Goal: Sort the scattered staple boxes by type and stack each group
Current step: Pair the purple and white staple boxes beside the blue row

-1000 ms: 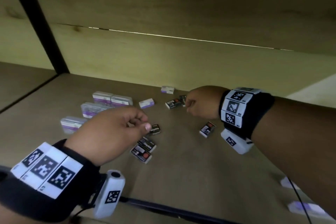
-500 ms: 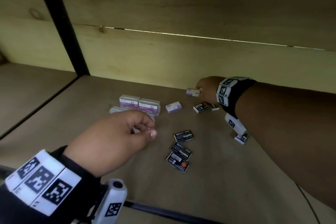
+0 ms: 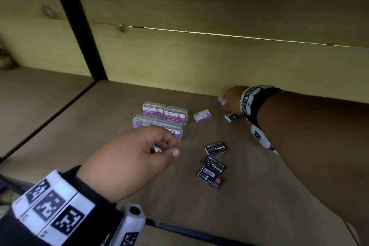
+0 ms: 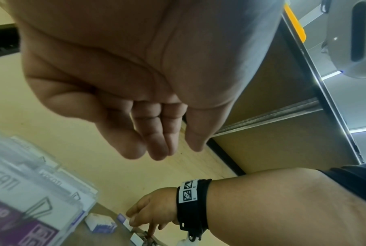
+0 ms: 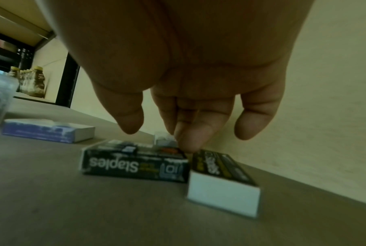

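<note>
Three black staple boxes (image 3: 216, 148) lie close together in mid-shelf. Two more black boxes (image 5: 136, 163) sit right under my right hand (image 3: 227, 100), which reaches to the back wall. Its thumb and fingers pinch a small white-and-purple staple box (image 3: 220, 100), seen tilted in the left wrist view (image 4: 123, 219). Another white-and-purple box (image 3: 202, 115) lies flat to the left of it. My left hand (image 3: 167, 148) hovers over the near part of the shelf with loosely curled fingers (image 4: 156, 143) and holds nothing.
Several clear paper clip boxes (image 3: 176, 114) with purple labels stand grouped under and beyond my left hand. The wooden back wall (image 3: 199, 70) is right behind the right hand. A black upright post (image 3: 79, 26) bounds the shelf at the left. Bottles (image 5: 34, 81) stand on the neighbouring shelf.
My right hand has moved from the black boxes back to the wall and taken hold of the white-and-purple box. The left hand stays hovering.
</note>
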